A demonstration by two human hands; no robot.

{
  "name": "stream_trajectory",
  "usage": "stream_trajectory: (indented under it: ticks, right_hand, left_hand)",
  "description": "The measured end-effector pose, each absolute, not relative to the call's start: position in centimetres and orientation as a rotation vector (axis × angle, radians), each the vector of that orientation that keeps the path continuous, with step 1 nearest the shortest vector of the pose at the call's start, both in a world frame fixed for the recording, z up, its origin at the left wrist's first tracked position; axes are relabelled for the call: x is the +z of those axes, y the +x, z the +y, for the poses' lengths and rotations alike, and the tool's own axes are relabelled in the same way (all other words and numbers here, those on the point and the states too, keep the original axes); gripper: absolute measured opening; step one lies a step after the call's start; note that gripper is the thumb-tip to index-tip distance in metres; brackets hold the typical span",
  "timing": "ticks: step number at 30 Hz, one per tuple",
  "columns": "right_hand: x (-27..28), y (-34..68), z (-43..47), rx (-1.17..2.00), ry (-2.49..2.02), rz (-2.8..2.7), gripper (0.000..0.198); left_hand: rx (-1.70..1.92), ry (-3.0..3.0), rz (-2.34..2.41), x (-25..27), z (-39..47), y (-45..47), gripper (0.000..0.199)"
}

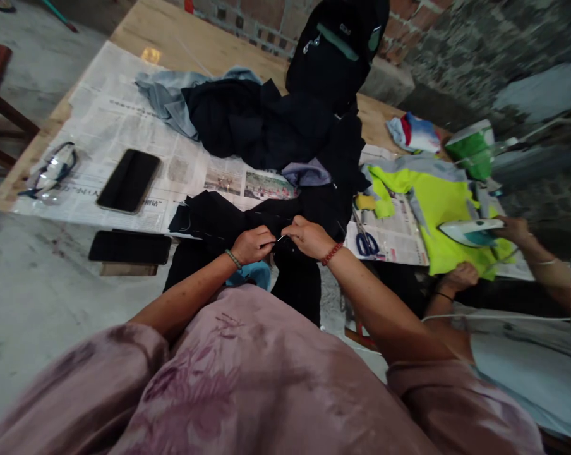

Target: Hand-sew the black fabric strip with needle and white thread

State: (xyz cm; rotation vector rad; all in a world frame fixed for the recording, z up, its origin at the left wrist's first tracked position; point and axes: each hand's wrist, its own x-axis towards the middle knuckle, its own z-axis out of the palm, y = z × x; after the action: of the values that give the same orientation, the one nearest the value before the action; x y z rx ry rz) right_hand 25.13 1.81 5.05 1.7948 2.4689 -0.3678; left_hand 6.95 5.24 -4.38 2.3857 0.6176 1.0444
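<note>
A dark garment (214,215) lies along the near edge of the table, with short white stitches showing on its black cloth. My left hand (254,245) is closed at the garment's near edge, pinching the black cloth. Close beside it, my right hand (310,237) is closed with thumb and finger together on a thin, bright needle (280,239) that points toward my left fingers. Thread at the needle is too fine to make out. Dark blue-handled scissors (366,242) lie to the right of my right hand, near a small yellow block (365,202).
Newspaper (100,139) covers the table; a phone (129,181) and eyeglasses (55,167) lie left. Piled dark clothes (266,123) and a black backpack (337,60) stand behind. At right, a co-worker's hand holds an iron (470,232) on a yellow-green garment (437,196).
</note>
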Motion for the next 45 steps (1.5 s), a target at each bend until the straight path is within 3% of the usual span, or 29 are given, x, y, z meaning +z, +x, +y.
stream_trajectory:
  ticks: [13, 20, 25, 30, 35, 38, 41, 45]
  right_hand:
    - [5.0, 24.8, 1.6, -0.326, 1.814, 2.496, 0.032]
    - [4.7, 24.5, 1.6, -0.489, 1.834, 2.576, 0.024]
    - [3.8, 23.6, 2.6, -0.941, 2.13, 2.549, 0.016]
    - [2.8, 22.3, 3.2, -1.54, 2.456, 2.081, 0.015]
    - [2.9, 22.6, 3.4, -2.006, 2.547, 1.702, 0.002]
    - [3.1, 23.2, 3.3, -2.226, 2.53, 1.554, 0.01]
    - [2.9, 23.4, 3.2, -2.206, 2.546, 1.521, 0.019]
    - [2.3, 23.0, 3.3, -1.839, 2.694, 1.601, 0.022]
  left_hand:
    - [1.02, 2.394, 0.622, -4.5, 5.3, 7.0, 0.016]
    - [1.014, 2.422, 0.617, -4.6, 5.3, 7.0, 0.016]
    - [0.996, 2.428, 0.611, -4.4, 5.4, 7.0, 0.017]
    - [0.985, 2.42, 0.566, -4.2, 5.4, 7.0, 0.019]
    - [0.985, 2.385, 0.546, -4.0, 5.4, 7.0, 0.019]
    - [0.969, 2.375, 0.549, -3.9, 5.4, 6.9, 0.02]
    - [0.952, 2.376, 0.545, -4.0, 5.5, 6.9, 0.02]
    - [0.939, 2.379, 0.549, -4.0, 5.6, 6.8, 0.02]
